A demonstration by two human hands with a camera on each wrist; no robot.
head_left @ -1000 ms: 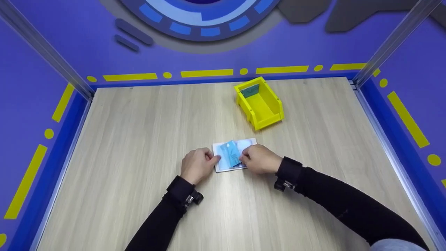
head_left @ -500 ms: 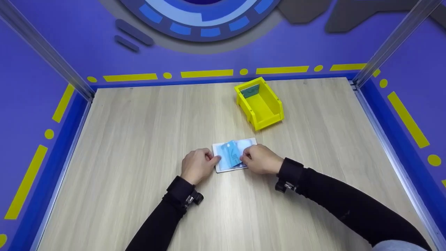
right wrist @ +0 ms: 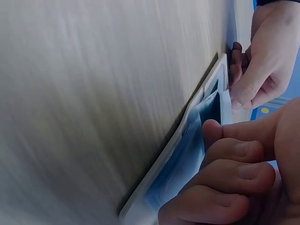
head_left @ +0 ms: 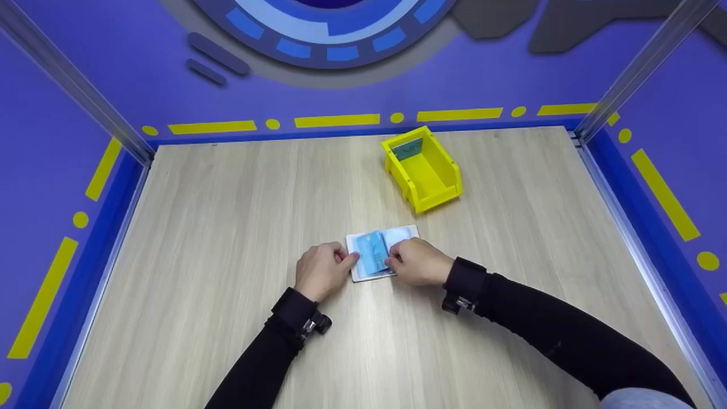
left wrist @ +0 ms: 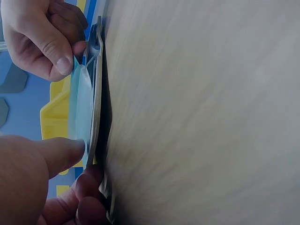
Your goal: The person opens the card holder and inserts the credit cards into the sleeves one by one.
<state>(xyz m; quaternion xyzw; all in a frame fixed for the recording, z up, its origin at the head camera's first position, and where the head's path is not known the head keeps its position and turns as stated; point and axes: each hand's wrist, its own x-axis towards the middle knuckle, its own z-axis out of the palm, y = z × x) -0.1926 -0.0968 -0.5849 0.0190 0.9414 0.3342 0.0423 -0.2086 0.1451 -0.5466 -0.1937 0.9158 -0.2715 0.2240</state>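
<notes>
A flat, white-edged, pale blue booklet-like folder (head_left: 400, 233) lies on the tabletop, its exact kind unclear. On its left half is a light blue card (head_left: 375, 251), partly lifted at its right edge in the left wrist view. My left hand (head_left: 324, 270) pinches the folder's left edge, thumb on top and fingers underneath. With thumb and forefinger, my right hand (head_left: 419, 261) pinches the right edge of the card; its other fingers (right wrist: 220, 180) are curled. In the right wrist view a clear-looking sleeve (right wrist: 180, 152) bulges on the folder. How far the card sits inside it is hidden.
A yellow bin (head_left: 425, 173) stands behind the folder, slightly to the right. A dark green lettered card or label (head_left: 408, 149) is at its back wall. Blue-purple panels (head_left: 318, 102) border the wood-grain table (head_left: 238, 204) at the back and sides.
My right hand has shifted slightly left, and the blue card has moved left with it, now standing straighter over the folder's left half. My left hand stays in place.
</notes>
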